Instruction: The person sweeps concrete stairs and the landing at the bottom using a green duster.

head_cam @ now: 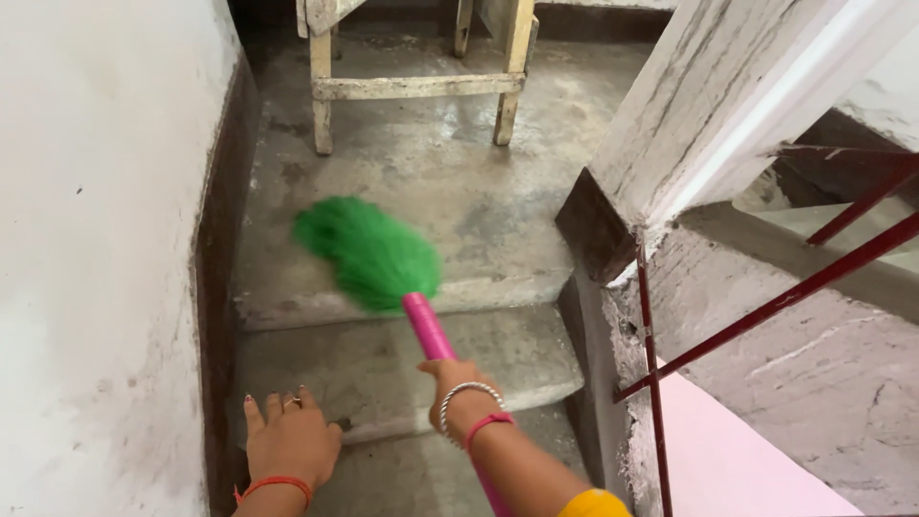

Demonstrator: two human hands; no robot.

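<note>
Clenched around the pink handle, the right hand sweeps a light broom whose soft green bristles brush the landing; left hand rests flat, released, on a step.

Green broom head smeared by motion blur, bristles impossible to tell apart. Pink handle hidden partly behind the right hand, its lower end lost behind the forearm at the near edge. Wooden frame at the far landing cut off by the top edge.
</note>
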